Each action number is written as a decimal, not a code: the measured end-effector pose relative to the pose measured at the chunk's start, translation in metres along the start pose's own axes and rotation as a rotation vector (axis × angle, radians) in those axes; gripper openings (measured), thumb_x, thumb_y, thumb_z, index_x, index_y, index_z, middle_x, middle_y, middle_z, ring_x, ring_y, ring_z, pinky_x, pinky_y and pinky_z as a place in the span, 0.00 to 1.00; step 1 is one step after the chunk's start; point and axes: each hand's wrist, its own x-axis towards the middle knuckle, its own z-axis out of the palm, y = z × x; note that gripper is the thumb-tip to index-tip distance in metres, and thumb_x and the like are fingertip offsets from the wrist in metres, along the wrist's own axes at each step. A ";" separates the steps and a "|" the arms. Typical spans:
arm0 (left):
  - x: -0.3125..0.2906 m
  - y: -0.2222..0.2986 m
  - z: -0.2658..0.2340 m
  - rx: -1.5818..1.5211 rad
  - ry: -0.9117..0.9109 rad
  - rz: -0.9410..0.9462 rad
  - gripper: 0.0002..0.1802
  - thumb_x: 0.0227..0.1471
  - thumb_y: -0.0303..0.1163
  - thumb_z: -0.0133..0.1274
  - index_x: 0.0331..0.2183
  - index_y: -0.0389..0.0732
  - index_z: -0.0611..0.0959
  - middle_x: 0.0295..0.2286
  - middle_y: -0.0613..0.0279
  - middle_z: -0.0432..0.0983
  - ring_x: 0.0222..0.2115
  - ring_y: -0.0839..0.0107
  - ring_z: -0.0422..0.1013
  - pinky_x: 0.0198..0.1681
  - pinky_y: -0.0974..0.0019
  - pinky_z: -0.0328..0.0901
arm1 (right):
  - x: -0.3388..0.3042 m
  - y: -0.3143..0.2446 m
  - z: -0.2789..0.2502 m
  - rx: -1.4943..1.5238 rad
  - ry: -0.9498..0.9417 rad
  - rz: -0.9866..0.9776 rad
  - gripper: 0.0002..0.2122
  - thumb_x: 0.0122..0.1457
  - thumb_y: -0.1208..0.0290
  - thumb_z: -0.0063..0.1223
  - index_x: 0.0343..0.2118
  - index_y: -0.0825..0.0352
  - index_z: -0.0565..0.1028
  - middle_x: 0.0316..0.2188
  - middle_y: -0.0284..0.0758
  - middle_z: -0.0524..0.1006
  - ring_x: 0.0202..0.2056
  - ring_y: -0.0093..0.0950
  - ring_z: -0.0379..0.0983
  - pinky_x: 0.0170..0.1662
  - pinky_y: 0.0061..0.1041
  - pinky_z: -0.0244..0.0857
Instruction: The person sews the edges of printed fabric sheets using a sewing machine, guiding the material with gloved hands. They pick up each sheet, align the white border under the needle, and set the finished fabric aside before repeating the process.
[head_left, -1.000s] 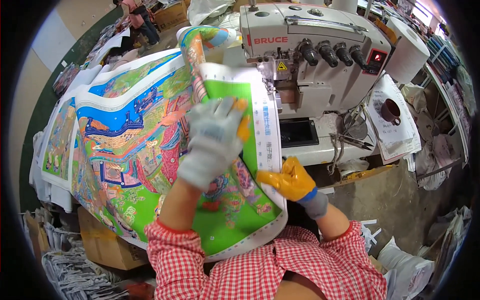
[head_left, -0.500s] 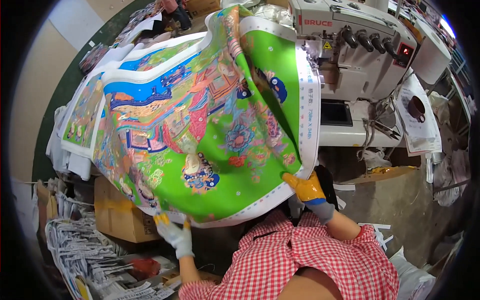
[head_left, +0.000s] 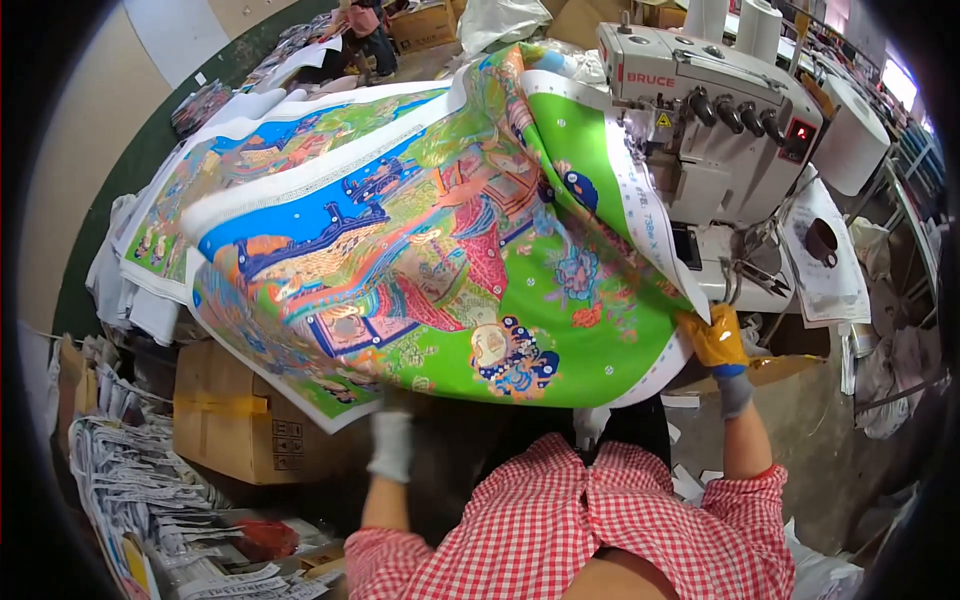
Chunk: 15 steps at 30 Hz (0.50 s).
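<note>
A large printed cloth [head_left: 440, 270], green and blue with flowers and figures and a white border, spreads across the work area in folds. My right hand [head_left: 715, 338], in a yellow-coated glove, is closed on its white border at the near right corner. Close to the cloth's near edge is my left hand [head_left: 390, 440] in a pale glove; motion smears its fingers, so their grip cannot be made out. The cloth's right border lies against the front of a white sewing machine [head_left: 720, 120], hiding part of its bed.
A second printed cloth [head_left: 165, 215] lies at the far left. Below it stands a cardboard box [head_left: 225, 410] beside stacked paper strips [head_left: 130, 490]. A dark brown cup [head_left: 821, 240] rests on papers right of the machine, near scissors [head_left: 765, 280]. White thread cones [head_left: 850, 135] stand behind.
My right hand has moved right and slightly up, drawing the cloth's near right corner along. My left hand has shifted right, and the cloth's left near corner now hangs loose beside it.
</note>
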 end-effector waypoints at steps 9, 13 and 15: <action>0.227 0.050 -0.130 -1.391 0.095 -0.648 0.24 0.50 0.48 0.40 0.45 0.45 0.66 0.34 0.60 0.71 0.32 0.66 0.70 0.34 0.63 0.65 | -0.018 0.011 0.000 0.111 0.039 0.232 0.09 0.45 0.69 0.56 0.21 0.71 0.75 0.12 0.35 0.71 0.15 0.20 0.63 0.19 0.23 0.55; 0.266 -0.005 -0.124 0.048 -0.031 -0.405 0.17 0.50 0.36 0.37 0.42 0.40 0.69 0.26 0.47 0.72 0.27 0.57 0.71 0.28 0.58 0.65 | -0.015 -0.009 0.004 0.045 -0.008 0.154 0.10 0.45 0.66 0.55 0.23 0.70 0.74 0.11 0.35 0.70 0.14 0.27 0.65 0.18 0.28 0.55; 0.245 -0.021 -0.123 0.574 -0.020 -0.252 0.14 0.51 0.33 0.35 0.32 0.38 0.75 0.23 0.44 0.72 0.23 0.54 0.70 0.25 0.57 0.64 | -0.021 -0.003 0.011 0.088 0.005 0.161 0.09 0.45 0.68 0.56 0.25 0.69 0.74 0.14 0.37 0.71 0.16 0.29 0.66 0.20 0.27 0.57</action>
